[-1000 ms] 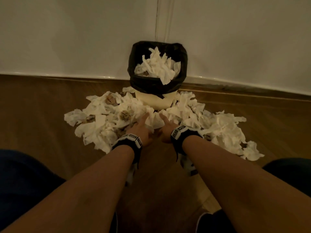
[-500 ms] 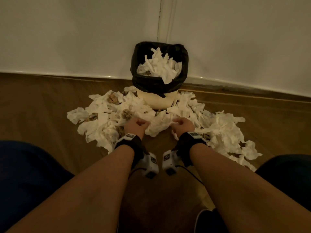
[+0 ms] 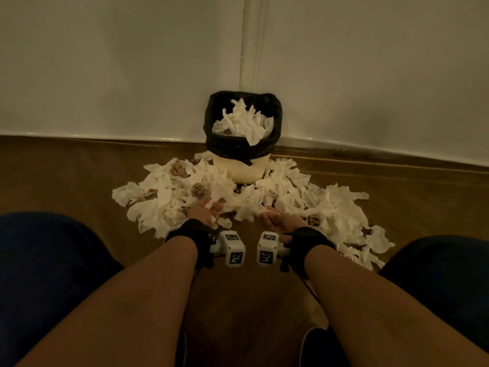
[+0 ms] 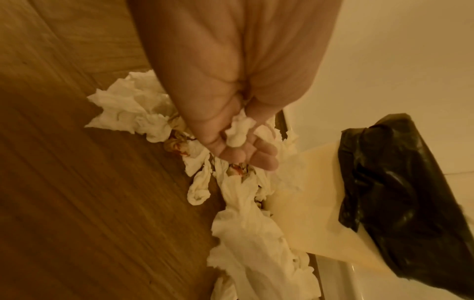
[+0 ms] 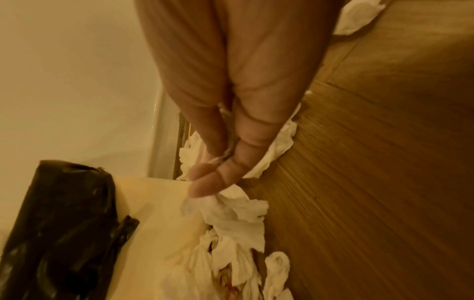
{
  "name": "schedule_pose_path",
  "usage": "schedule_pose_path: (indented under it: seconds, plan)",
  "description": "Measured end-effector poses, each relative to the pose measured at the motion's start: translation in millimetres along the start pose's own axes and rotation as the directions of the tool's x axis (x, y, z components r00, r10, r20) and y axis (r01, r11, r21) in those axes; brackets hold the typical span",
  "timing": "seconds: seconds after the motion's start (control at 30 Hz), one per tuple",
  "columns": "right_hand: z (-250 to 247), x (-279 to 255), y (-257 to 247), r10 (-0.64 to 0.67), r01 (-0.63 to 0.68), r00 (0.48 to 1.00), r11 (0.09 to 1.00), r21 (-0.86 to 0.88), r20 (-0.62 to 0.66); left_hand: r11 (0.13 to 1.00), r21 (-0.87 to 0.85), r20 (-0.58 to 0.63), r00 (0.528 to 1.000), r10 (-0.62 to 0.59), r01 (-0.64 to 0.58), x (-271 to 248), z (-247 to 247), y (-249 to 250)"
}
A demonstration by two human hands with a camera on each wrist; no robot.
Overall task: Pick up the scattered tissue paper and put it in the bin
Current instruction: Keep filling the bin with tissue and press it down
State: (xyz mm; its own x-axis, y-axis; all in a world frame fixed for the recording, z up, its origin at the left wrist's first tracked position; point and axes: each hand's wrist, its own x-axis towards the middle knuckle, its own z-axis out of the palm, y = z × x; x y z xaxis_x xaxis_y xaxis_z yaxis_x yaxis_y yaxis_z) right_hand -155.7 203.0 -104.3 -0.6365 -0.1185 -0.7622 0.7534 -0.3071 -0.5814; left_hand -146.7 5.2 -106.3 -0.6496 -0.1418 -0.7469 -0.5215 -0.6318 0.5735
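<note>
A room in a home, likely — wood-plank floor (image 3: 66,181), plain white wall (image 3: 119,62), a small lined bin (image 3: 242,151) beyond the hands.

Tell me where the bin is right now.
In the head view the bin stands centre frame against the white wall, straight ahead of both hands, black liner folded over its rim and scattered tissue heaped on the floor around its base.
</note>
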Motion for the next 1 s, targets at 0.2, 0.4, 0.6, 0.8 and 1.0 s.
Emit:
schedule_pose_path:
  seconds: [0.2, 0.4, 0.6, 0.8, 1.0]
  plan:
    - [-6, -27, -7, 0.016, 0.004, 0.995, 0.981, 0.195, -0.1, 0.997, 0.041, 0.042, 0.997, -0.07, 0.068, -14, 7, 4]
    - [8, -53, -35, -0.1, 0.104, 0.995, 0.944, 0.312, -0.031, 0.996, 0.046, 0.171, 0.983, 0.069, -0.078, -45, 40, 29]
    - [31, -72, -85, -0.237, 0.204, 0.967, 0.938, 0.28, 0.089, 0.955, 0.148, 0.257, 0.942, 0.215, -0.259, -76, 84, 73]
    - [51, -87, -142, -0.509, 0.479, 0.859, 0.839, 0.259, 0.057, 0.778, 0.179, 0.181, 0.798, 0.575, -0.602, -88, 118, 125]
    - [62, -79, -177, -0.608, 0.57, 0.792, 0.77, 0.287, 0.056, 0.643, 0.269, 0.264, 0.697, 0.667, -0.717, -73, 139, 155]
